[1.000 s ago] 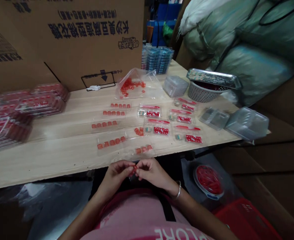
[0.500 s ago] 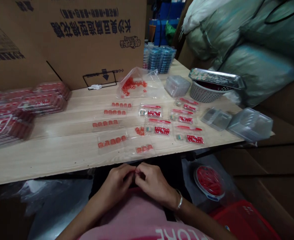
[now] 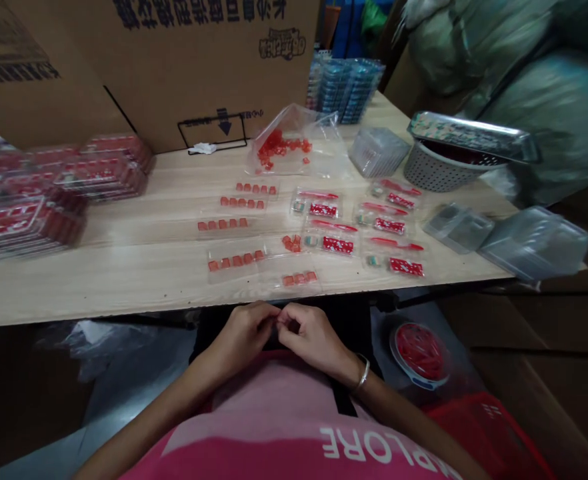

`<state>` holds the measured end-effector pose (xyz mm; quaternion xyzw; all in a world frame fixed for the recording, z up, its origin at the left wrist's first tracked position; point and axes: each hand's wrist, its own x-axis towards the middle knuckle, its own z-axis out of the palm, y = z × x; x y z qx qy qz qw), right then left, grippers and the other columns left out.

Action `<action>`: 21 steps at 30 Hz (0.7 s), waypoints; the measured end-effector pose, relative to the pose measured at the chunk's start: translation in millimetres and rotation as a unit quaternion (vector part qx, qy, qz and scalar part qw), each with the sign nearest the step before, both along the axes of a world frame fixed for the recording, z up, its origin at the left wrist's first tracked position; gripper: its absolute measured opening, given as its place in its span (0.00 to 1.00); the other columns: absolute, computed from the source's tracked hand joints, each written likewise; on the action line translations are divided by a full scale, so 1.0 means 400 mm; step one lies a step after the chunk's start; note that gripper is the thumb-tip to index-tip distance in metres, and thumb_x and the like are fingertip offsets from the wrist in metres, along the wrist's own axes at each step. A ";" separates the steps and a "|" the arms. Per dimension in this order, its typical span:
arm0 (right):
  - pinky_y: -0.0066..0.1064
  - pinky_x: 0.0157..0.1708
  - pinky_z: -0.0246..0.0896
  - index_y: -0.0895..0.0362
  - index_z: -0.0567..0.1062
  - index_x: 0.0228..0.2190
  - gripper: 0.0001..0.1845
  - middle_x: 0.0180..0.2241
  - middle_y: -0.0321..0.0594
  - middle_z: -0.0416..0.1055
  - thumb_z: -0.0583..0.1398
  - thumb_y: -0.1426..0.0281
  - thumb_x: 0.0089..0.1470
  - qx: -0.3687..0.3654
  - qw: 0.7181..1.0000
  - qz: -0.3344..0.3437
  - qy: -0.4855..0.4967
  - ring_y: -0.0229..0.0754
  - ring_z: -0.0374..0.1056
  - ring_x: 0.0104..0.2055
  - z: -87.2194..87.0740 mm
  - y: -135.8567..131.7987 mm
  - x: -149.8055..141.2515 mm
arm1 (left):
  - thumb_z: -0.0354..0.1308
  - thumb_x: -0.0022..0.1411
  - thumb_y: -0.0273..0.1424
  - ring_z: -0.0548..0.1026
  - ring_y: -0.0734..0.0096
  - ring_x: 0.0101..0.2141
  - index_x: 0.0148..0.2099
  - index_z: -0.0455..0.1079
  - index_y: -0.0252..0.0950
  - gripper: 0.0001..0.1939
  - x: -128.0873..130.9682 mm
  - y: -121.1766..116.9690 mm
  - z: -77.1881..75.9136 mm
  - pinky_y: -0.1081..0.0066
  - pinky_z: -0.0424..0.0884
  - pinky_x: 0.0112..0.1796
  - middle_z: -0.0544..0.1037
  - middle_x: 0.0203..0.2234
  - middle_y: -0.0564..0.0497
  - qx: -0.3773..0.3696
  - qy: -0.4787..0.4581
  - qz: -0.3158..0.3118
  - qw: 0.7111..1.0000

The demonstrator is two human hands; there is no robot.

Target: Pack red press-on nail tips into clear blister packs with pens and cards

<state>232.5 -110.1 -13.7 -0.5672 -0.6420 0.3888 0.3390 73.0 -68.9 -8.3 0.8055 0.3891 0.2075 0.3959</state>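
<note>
My left hand [image 3: 248, 328] and my right hand [image 3: 310, 333] meet fingertip to fingertip over my lap, just below the table's front edge. Both are closed in a pinch, and whatever may lie between the fingers is hidden. On the table beyond them is a clear tray with small red cubes [image 3: 300, 278]. A loose cluster of red cubes [image 3: 292, 243] lies behind it. To the left, another clear tray carries a row of red cubes [image 3: 237, 261], with further rows behind. Trays with red sticks and red patterned packets [image 3: 407, 267] lie to the right.
An open plastic bag of red pieces [image 3: 284, 148] lies near a large carton [image 3: 174, 80]. Filled red packs [image 3: 19, 220] are stacked at left. Clear empty trays [image 3: 537, 243] and a grey basket [image 3: 431, 167] with a metal tray stand at right. A bowl of red sticks [image 3: 419, 353] sits below.
The view has tilted down and shifted a little, so the table's things appear higher and further right. My hands stay pinched together over my lap.
</note>
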 end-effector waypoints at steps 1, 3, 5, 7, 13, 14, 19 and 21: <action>0.23 0.23 0.52 0.58 0.71 0.21 0.06 0.20 0.32 0.68 0.56 0.78 0.43 -0.013 1.000 0.003 0.018 0.33 0.60 0.22 0.000 0.000 0.002 | 0.49 0.53 0.20 0.75 0.71 0.30 0.36 0.75 0.36 0.14 0.001 0.003 0.004 0.72 0.70 0.34 0.79 0.28 0.51 -0.029 -0.015 0.004 0.999; 0.22 0.23 0.52 0.58 0.71 0.20 0.05 0.19 0.31 0.67 0.56 0.77 0.43 -0.041 0.997 0.001 0.069 0.32 0.59 0.22 0.000 0.002 0.004 | 0.50 0.53 0.22 0.76 0.70 0.31 0.36 0.75 0.35 0.13 0.002 0.006 0.007 0.72 0.70 0.34 0.79 0.28 0.50 -0.108 -0.065 0.009 0.992; 0.22 0.23 0.52 0.59 0.71 0.20 0.05 0.19 0.31 0.67 0.56 0.76 0.44 -0.055 0.993 -0.002 0.105 0.32 0.58 0.21 -0.001 0.004 0.005 | 0.54 0.53 0.25 0.77 0.69 0.31 0.37 0.75 0.33 0.11 0.001 0.009 0.005 0.71 0.71 0.35 0.80 0.29 0.49 -0.208 -0.125 0.001 0.970; 0.22 0.22 0.51 0.59 0.71 0.20 0.05 0.19 0.31 0.66 0.56 0.75 0.44 -0.050 0.993 -0.002 0.103 0.31 0.58 0.21 -0.003 0.006 0.005 | 0.57 0.53 0.27 0.77 0.69 0.31 0.37 0.75 0.32 0.09 -0.001 0.011 -0.001 0.71 0.70 0.35 0.80 0.29 0.49 -0.270 -0.165 -0.001 0.949; 0.22 0.22 0.51 0.58 0.70 0.20 0.04 0.18 0.31 0.66 0.57 0.72 0.43 -0.091 0.983 0.020 0.159 0.31 0.56 0.20 -0.010 0.013 0.013 | 0.65 0.49 0.30 0.74 0.76 0.25 0.33 0.75 0.33 0.08 -0.009 0.017 -0.021 0.75 0.68 0.30 0.79 0.24 0.52 -0.356 -0.217 0.032 0.908; 0.22 0.21 0.52 0.58 0.69 0.20 0.05 0.19 0.32 0.67 0.58 0.70 0.43 -0.112 0.975 0.033 0.191 0.30 0.56 0.20 -0.010 0.014 0.017 | 0.66 0.48 0.31 0.73 0.77 0.24 0.33 0.75 0.33 0.09 -0.011 0.018 -0.023 0.75 0.68 0.30 0.79 0.23 0.53 -0.383 -0.232 0.032 0.893; 0.22 0.19 0.53 0.58 0.68 0.21 0.12 0.18 0.32 0.66 0.61 0.62 0.45 -0.168 0.939 0.060 0.293 0.29 0.57 0.17 -0.010 0.019 0.026 | 0.69 0.48 0.31 0.76 0.75 0.27 0.34 0.74 0.33 0.11 -0.022 0.024 -0.022 0.74 0.69 0.33 0.80 0.26 0.51 -0.431 -0.275 0.001 0.859; 0.22 0.20 0.53 0.58 0.68 0.22 0.12 0.18 0.31 0.65 0.61 0.63 0.45 -0.154 0.946 0.055 0.279 0.30 0.57 0.18 -0.011 0.018 0.023 | 0.69 0.47 0.30 0.76 0.76 0.28 0.34 0.74 0.33 0.11 -0.023 0.026 -0.021 0.75 0.69 0.32 0.80 0.26 0.51 -0.423 -0.273 -0.006 0.864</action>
